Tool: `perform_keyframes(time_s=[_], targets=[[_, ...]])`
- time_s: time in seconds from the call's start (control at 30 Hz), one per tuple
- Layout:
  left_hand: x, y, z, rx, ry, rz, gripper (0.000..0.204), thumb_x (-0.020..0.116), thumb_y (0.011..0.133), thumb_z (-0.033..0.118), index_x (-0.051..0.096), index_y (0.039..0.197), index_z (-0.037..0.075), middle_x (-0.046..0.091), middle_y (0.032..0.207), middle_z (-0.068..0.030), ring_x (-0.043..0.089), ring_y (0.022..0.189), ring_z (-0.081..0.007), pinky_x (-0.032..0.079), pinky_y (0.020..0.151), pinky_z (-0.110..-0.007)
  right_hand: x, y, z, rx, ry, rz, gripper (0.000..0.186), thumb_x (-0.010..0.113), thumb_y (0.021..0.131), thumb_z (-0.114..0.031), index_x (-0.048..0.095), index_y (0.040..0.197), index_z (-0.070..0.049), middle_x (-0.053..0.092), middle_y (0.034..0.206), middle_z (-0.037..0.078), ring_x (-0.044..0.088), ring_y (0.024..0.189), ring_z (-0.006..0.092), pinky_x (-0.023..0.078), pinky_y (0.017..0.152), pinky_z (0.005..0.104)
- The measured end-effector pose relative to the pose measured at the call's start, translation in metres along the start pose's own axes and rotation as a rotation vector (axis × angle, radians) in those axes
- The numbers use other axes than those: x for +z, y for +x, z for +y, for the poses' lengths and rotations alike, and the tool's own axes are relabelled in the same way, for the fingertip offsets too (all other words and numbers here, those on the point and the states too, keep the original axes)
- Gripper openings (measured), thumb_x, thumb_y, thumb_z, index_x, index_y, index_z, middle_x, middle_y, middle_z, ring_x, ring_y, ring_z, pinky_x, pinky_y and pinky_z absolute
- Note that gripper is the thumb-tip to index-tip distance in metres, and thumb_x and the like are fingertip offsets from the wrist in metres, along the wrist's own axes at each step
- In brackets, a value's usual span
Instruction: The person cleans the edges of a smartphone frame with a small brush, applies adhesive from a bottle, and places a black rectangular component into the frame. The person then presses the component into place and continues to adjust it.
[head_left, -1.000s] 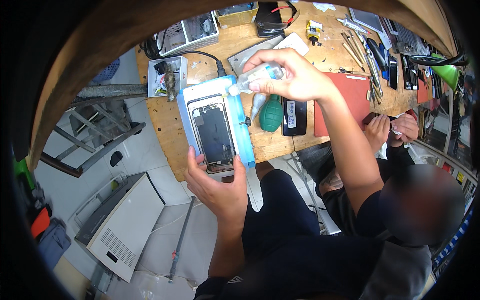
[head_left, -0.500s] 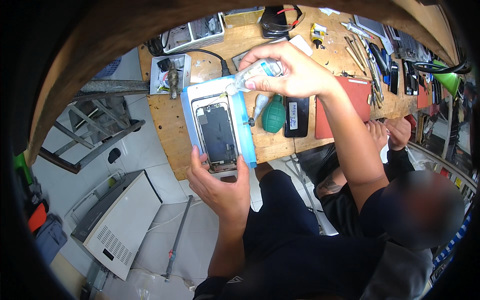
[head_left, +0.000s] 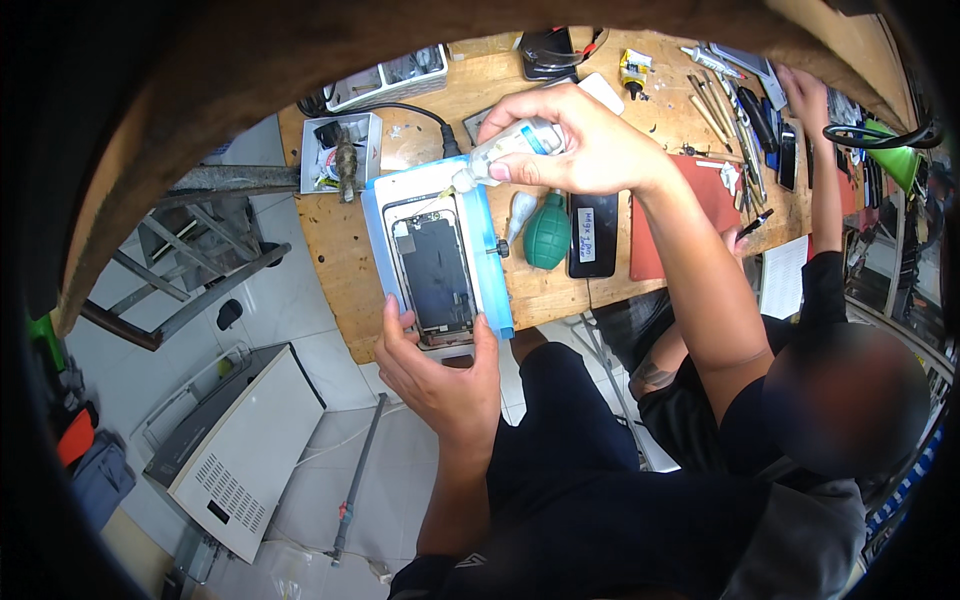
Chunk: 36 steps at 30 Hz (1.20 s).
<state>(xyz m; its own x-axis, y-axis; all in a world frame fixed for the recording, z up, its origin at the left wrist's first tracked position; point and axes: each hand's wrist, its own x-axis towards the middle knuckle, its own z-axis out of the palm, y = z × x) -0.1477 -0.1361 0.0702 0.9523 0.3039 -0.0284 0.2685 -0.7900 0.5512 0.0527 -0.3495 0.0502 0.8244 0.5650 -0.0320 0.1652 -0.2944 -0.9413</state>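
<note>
Opened phone (head_left: 432, 265), interior up, lies on a blue-and-white holder (head_left: 490, 285) toward the 9 o'clock end of the wooden bench (head_left: 335, 285). 6 o'clock: L hand (head_left: 440, 380), thumb & fingers apart, on opp. sides of the lower end; can't tell if clamped. Approx. 2 o'clock: R hand (head_left: 600, 150), thumb & fingers clamped on a clear bottle (head_left: 520, 143), tip near phone's upper edge. Approx. 11 o'clock: white tray (head_left: 372, 150) w/ small items. 2–3 o'clock: green bulb (head_left: 546, 235), then dark phone (head_left: 604, 240) w/ label, red mat (head_left: 650, 235). Far 2 o'clock: co-worker's hand (head_left: 802, 95).
</note>
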Motion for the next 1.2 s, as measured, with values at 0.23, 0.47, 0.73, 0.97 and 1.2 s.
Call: perform_keyframes(time_s=[0.23,0.47,0.73,0.97,1.2], targets=[[-0.0006,-0.0001,-0.0013,0.0,0.012,0.004,0.094,0.089,0.076,0.016,0.04,0.154,0.0,0.056,0.124,-0.0165,0.055,0.111,-0.0319,0.041,0.099,-0.048,-0.0004,0.0,-0.0016,0.018,0.011,-0.011,0.038,0.085,0.089,-0.03,0.076,0.112,-0.002,0.078,0.093,0.012,0.073,0.084,0.0179,0.057,0.075,0.0333],[-0.0008,0.0001,-0.0026,0.018,0.018,0.01,0.093,0.088,0.076,0.017,0.039,0.154,-0.001,0.056,0.124,-0.0169,0.055,0.111,-0.0323,0.041,0.1,-0.048,-0.0011,0.0003,-0.0011,-0.007,-0.013,-0.007,0.038,0.085,0.089,-0.031,0.076,0.112,-0.002,0.077,0.092,0.012,0.073,0.084,0.019,0.057,0.076,0.0337],[-0.0015,0.0003,-0.0039,0.013,0.016,0.002,0.094,0.088,0.076,0.016,0.038,0.154,-0.001,0.055,0.125,-0.0176,0.054,0.111,-0.0323,0.042,0.099,-0.047,-0.0015,-0.0012,0.0037,0.015,0.02,0.013,0.039,0.086,0.088,-0.031,0.077,0.112,-0.002,0.078,0.092,0.012,0.073,0.085,0.0187,0.057,0.077,0.0341],[-0.0015,0.0007,-0.0047,0.005,-0.005,0.003,0.094,0.087,0.077,0.015,0.038,0.155,0.0,0.055,0.126,-0.0179,0.054,0.112,-0.0314,0.041,0.101,-0.048,-0.0056,-0.0029,0.0031,0.047,-0.022,-0.035,0.033,0.084,0.092,-0.023,0.075,0.114,-0.001,0.077,0.101,0.008,0.07,0.094,0.0134,0.056,0.087,0.0305],[-0.0025,0.0008,-0.0041,-0.008,-0.014,-0.006,0.092,0.086,0.078,0.014,0.038,0.156,0.002,0.054,0.128,-0.0183,0.052,0.114,-0.0312,0.042,0.105,-0.048,-0.0094,-0.0065,0.0036,0.039,0.021,-0.02,0.036,0.085,0.09,-0.024,0.075,0.114,-0.001,0.078,0.101,0.01,0.071,0.095,0.0154,0.056,0.087,0.0323]])
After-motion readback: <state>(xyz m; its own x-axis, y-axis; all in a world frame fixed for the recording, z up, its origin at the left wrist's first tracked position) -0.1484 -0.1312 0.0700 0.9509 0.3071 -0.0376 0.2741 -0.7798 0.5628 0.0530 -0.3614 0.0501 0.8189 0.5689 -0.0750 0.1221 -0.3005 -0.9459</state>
